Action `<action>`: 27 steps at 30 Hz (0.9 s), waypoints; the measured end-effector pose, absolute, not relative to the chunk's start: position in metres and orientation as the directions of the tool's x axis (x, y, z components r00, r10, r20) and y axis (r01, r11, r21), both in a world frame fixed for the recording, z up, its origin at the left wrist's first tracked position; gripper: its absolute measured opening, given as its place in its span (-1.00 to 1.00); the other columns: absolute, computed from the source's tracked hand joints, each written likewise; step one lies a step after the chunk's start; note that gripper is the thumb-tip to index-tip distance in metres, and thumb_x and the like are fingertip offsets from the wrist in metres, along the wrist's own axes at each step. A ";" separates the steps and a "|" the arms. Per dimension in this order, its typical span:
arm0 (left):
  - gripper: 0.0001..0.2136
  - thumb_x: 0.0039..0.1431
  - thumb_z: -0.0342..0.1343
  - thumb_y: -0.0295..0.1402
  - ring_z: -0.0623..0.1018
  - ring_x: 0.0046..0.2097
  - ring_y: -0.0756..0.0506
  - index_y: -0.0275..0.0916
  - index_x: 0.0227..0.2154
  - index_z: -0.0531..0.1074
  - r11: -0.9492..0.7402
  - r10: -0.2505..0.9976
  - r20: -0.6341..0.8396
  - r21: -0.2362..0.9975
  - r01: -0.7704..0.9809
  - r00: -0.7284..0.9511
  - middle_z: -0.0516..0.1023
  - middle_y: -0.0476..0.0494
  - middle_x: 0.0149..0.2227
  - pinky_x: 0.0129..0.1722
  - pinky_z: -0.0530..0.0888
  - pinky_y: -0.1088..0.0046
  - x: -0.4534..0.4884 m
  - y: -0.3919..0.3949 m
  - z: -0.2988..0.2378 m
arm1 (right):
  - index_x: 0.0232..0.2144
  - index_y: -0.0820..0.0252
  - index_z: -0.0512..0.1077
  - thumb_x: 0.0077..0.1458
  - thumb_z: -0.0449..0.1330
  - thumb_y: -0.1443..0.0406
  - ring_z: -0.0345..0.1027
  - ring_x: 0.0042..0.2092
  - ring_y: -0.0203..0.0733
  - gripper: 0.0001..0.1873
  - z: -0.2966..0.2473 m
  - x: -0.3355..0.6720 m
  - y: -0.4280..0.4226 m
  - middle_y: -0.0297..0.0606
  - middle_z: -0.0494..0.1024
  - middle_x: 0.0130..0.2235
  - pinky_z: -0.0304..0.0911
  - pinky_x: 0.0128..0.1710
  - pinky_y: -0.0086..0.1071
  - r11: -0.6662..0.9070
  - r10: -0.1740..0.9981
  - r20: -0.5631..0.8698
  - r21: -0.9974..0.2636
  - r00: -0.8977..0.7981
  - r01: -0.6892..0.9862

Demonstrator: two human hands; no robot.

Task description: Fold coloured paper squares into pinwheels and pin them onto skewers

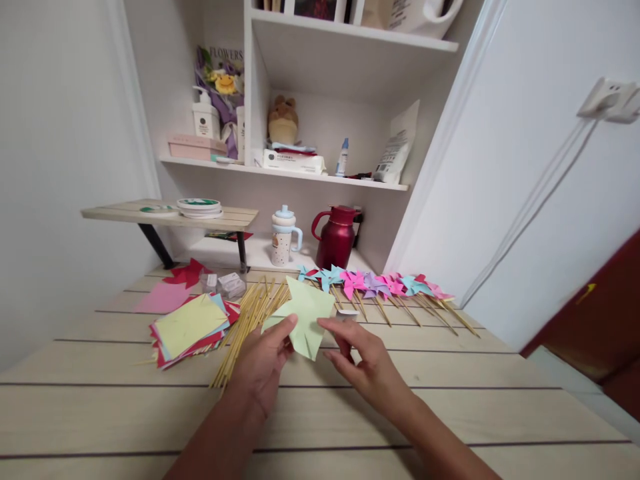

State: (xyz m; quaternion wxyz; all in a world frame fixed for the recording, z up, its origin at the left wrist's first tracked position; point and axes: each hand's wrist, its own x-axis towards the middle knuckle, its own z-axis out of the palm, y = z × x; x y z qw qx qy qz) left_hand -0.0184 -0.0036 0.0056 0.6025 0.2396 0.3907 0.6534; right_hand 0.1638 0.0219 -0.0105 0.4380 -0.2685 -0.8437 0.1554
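A pale green paper square [306, 313], cut in from its corners, is held up above the slatted table. My left hand [265, 357] pinches its lower left part between thumb and fingers. At the paper's right edge is my right hand [363, 353], index finger and thumb apart, the fingertip at or just beside the edge. Under and left of the paper lies a bundle of thin wooden sticks [245, 333]. Left of that sits a stack of coloured paper squares [193, 327], yellow on top. Finished paper pinwheels [375, 285] on sticks lie in a row at the back right.
Behind the pinwheels stand a dark red jug [337, 239] and a white cup with a blue lid [283, 240]. A small raised stand [235, 217] holds rolls of tape [199, 208]. Small clear boxes [231, 285] and a red paper piece [189, 273] lie back left.
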 end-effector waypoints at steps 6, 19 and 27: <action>-0.61 -0.12 0.39 -0.33 0.60 -0.15 -0.20 -0.39 -0.19 0.54 0.040 0.972 -0.163 0.825 -0.564 -0.170 0.64 -0.34 -0.17 -0.12 0.51 0.31 -0.012 -0.010 0.011 | -0.25 0.09 0.56 0.14 0.27 0.34 0.20 -0.45 -0.28 -0.89 -0.008 0.166 0.025 -0.37 0.38 -0.48 0.14 -0.42 -0.39 0.770 0.638 0.688 -0.562 -0.345 0.303; -0.71 -0.14 0.39 -0.23 0.57 -0.27 -0.14 -0.29 -0.36 0.56 0.025 0.978 -0.123 0.874 -0.485 -0.171 0.64 -0.19 -0.32 -0.20 0.44 0.34 -0.002 -0.010 0.004 | -0.49 0.14 0.55 0.03 0.33 0.21 0.13 -0.49 -0.29 -0.85 -0.008 0.157 0.020 -0.40 0.35 -0.56 0.06 -0.46 -0.40 0.522 0.853 0.502 -0.832 -0.145 0.189; -0.74 -0.10 0.37 -0.23 0.58 -0.23 -0.14 -0.26 -0.35 0.58 0.015 0.981 -0.105 0.878 -0.478 -0.163 0.65 -0.17 -0.30 -0.19 0.43 0.39 0.002 -0.012 0.004 | -0.54 0.19 0.49 -0.01 0.32 0.19 0.00 -0.53 -0.33 -0.80 0.000 0.151 0.014 -0.49 0.14 -0.63 -0.03 -0.51 -0.42 0.435 0.900 0.429 -0.887 -0.075 0.154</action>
